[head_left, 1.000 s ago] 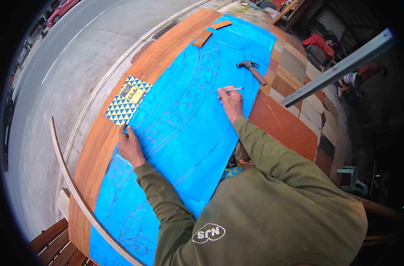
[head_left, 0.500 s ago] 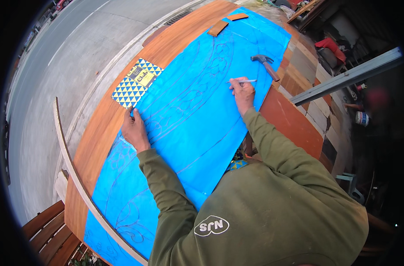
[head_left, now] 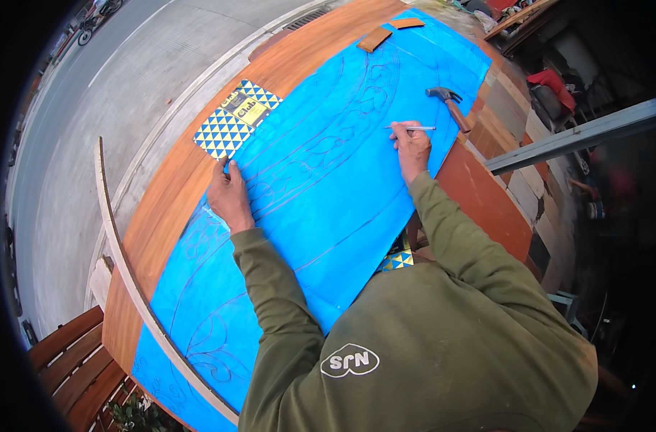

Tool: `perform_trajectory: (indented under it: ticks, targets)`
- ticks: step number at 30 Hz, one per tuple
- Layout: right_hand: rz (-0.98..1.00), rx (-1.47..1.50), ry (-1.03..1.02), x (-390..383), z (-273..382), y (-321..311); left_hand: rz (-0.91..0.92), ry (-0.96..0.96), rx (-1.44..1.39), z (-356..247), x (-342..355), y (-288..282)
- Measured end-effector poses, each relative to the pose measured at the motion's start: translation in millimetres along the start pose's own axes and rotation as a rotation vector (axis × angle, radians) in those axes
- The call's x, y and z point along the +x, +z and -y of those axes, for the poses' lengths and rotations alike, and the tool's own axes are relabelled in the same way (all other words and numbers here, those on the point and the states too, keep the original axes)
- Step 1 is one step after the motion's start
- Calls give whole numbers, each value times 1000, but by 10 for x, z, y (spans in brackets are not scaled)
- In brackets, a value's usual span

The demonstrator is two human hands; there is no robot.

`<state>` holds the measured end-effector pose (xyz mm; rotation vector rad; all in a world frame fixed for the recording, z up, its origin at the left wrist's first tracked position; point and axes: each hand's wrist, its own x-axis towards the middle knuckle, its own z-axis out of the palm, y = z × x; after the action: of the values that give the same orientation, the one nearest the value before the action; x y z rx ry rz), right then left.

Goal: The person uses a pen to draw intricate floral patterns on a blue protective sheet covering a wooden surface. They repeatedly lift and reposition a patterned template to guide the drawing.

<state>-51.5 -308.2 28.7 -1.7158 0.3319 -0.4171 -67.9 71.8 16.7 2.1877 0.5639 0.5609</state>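
Observation:
My right hand (head_left: 413,150) is closed around a slim silver pen (head_left: 423,128), held level just over a blue sheet (head_left: 335,237) with dark curved and leafy lines drawn on it. At the sheet's left border, my left hand (head_left: 231,196) has its thumb and curled fingers at the lower corner of a flat card (head_left: 223,133) patterned in blue and yellow triangles. That card lies partly on the sheet and partly on the brown wooden board (head_left: 155,241) beneath. Right of the pen lies a hammer (head_left: 450,108) with a brown handle.
Two small wood blocks (head_left: 374,39) rest on the sheet's far end. A long thin curved strip (head_left: 130,277) crosses the near left of the board. A metal post (head_left: 572,137) slants in at right, beside a reddish panel (head_left: 479,201). The road (head_left: 137,50) runs along the left.
The view has shifted slightly, so the board and both hands appear farther right and a little higher. Both hands keep their hold. A motorcycle now shows on the road at upper left.

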Motion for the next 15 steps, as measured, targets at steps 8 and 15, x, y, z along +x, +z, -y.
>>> perform_trajectory:
  ticks: [8, 15]
  targets:
    - [-7, 6, -18, 21, -86, -8, -13, 7, -6, 24, 3, 14]
    - [9, 17, 16, 8, -28, 0, 1, -5, 16, 35, 3, 11]
